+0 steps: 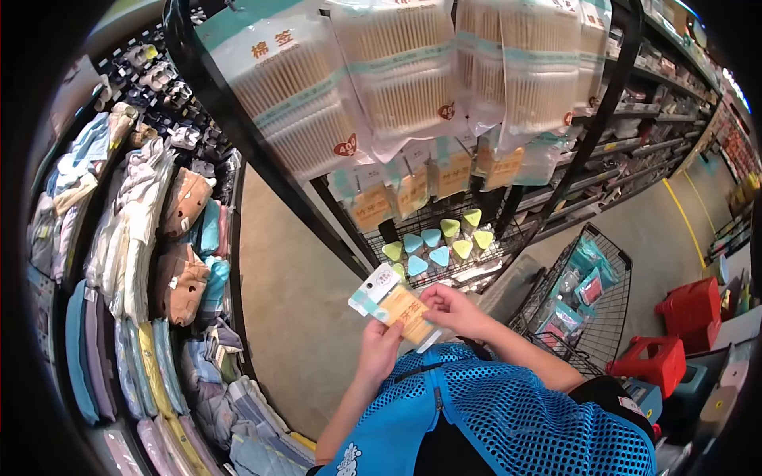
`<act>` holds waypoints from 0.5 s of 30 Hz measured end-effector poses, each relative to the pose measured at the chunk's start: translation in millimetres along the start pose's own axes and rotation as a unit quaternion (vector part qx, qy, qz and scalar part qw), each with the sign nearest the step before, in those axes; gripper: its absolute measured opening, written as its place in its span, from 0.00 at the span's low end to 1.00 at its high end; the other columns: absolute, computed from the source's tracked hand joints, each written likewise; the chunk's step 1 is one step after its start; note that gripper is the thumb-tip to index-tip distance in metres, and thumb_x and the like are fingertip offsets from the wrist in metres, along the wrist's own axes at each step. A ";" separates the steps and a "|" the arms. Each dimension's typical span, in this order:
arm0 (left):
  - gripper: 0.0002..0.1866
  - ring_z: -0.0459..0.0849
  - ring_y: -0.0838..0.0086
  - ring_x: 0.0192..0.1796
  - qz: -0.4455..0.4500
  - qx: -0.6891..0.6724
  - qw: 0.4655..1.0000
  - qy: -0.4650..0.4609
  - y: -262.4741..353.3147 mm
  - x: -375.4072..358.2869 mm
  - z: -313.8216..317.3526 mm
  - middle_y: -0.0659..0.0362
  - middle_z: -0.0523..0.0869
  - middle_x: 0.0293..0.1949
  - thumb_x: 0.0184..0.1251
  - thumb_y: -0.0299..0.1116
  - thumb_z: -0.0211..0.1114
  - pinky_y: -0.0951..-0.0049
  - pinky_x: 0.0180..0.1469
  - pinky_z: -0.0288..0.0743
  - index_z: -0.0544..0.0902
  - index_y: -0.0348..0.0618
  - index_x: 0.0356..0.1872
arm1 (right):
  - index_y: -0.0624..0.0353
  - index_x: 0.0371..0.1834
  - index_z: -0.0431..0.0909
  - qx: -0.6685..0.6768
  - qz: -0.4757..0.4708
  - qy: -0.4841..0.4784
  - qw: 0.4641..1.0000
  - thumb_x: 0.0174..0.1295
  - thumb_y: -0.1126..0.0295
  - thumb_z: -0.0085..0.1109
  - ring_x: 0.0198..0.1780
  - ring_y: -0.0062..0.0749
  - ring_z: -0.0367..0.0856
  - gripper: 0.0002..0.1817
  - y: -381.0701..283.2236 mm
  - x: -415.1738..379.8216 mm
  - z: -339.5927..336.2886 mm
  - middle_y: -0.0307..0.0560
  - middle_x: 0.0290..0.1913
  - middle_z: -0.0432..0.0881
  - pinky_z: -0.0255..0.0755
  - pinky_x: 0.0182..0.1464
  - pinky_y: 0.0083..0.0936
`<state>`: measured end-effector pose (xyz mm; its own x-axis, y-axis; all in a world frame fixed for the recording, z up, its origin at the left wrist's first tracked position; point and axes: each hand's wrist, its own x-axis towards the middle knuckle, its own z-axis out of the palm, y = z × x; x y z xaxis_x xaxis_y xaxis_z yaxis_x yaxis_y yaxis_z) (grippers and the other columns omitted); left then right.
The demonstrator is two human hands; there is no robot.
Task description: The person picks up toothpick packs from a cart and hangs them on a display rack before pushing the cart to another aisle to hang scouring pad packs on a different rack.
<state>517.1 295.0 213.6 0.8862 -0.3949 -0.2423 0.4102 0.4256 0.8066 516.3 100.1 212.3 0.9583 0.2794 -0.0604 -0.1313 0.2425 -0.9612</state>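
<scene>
In front of my blue mesh vest, both hands hold a flat packet of bamboo toothpicks [402,305] with a white and pale-green header card. My left hand [379,347] grips its lower left edge, the thumb lying on the front. At the right edge, my right hand [454,311] has its fingers bent in a pinch on the packet. Similar toothpick packets [413,193] hang from the black rack just beyond. Above them hang large bags of cotton swabs [405,75].
Several blue and green triangular containers [413,243] sit in a wire basket under the packets. A black wire cart [615,317] holding packaged goods stands at right, near red plastic crates [689,311]. Shelves of folded clothes and towels [136,230] line the left side.
</scene>
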 end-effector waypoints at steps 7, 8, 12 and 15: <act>0.27 0.70 0.66 0.64 -0.071 0.167 0.973 -0.144 0.4 1.3 2.1 0.53 0.68 0.65 0.72 0.33 0.54 0.65 0.64 0.65 0.59 0.42 0.70 | 0.62 0.47 0.76 -0.002 -0.175 0.350 0.920 0.63 0.74 0.55 0.40 0.18 0.75 0.10 -46.3 -31.2 -78.9 0.37 0.39 0.79 0.70 0.45 0.16; 0.27 0.71 0.66 0.64 -0.082 0.167 0.973 -0.136 -1.1 -1.0 -2.1 0.54 0.69 0.64 0.71 0.33 0.54 0.66 0.64 0.65 0.60 0.43 0.69 | 0.63 0.48 0.75 -0.009 -0.210 0.368 0.906 0.63 0.74 0.55 0.41 0.18 0.75 0.11 -60.5 -36.3 -90.7 0.38 0.40 0.79 0.70 0.47 0.17; 0.25 0.72 0.69 0.63 -0.104 0.142 0.978 -0.114 -3.3 -8.0 -15.5 0.55 0.71 0.63 0.71 0.33 0.54 0.69 0.62 0.66 0.63 0.43 0.67 | 0.66 0.49 0.73 0.014 -0.277 0.418 0.865 0.65 0.75 0.52 0.42 0.18 0.76 0.12 -96.2 -42.5 -124.5 0.42 0.41 0.80 0.70 0.47 0.16; 0.24 0.73 0.70 0.62 -0.092 0.124 0.983 -0.100 -4.1 -7.2 -22.2 0.56 0.73 0.62 0.71 0.34 0.54 0.69 0.62 0.66 0.65 0.43 0.66 | 0.67 0.50 0.73 0.017 -0.291 0.426 0.856 0.65 0.75 0.51 0.42 0.18 0.76 0.12 -109.2 -36.9 -131.8 0.42 0.42 0.80 0.71 0.47 0.17</act>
<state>513.9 314.2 200.0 0.7324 -0.6087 -0.3051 0.4717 0.1305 0.8721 528.7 -59.2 284.1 0.6993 -0.6740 0.2382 0.4388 0.1416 -0.8874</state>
